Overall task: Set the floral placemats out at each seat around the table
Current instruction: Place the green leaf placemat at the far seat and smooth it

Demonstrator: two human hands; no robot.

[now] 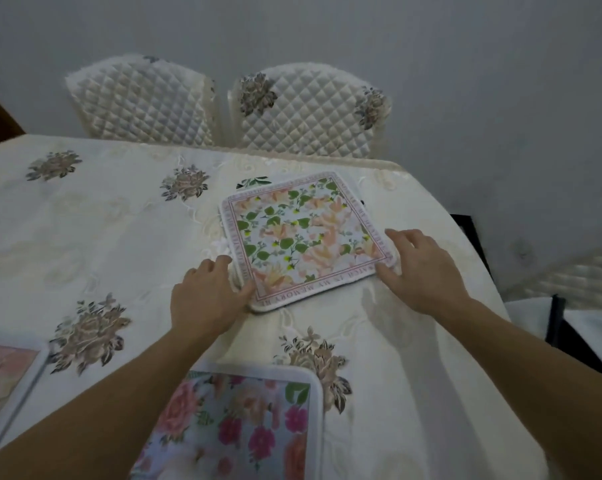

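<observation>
The peach floral placemat [306, 237] lies flat on the surface [102, 237] between both hands: left hand [208, 296] and right hand [427, 271] each press one edge with loosely spread fingers, gripping nothing.

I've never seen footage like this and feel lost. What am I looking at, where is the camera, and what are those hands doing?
There is no machine: a person wears a camera on the head, looking down at their own arms. The left hand and right hand press the edges of a peach-flowered placemat lying flat on a cream tablecloth, in front of two quilted chairs. Nothing is lifted. A pink-flowered placemat lies nearer, and another mat's corner shows at the left edge.
</observation>
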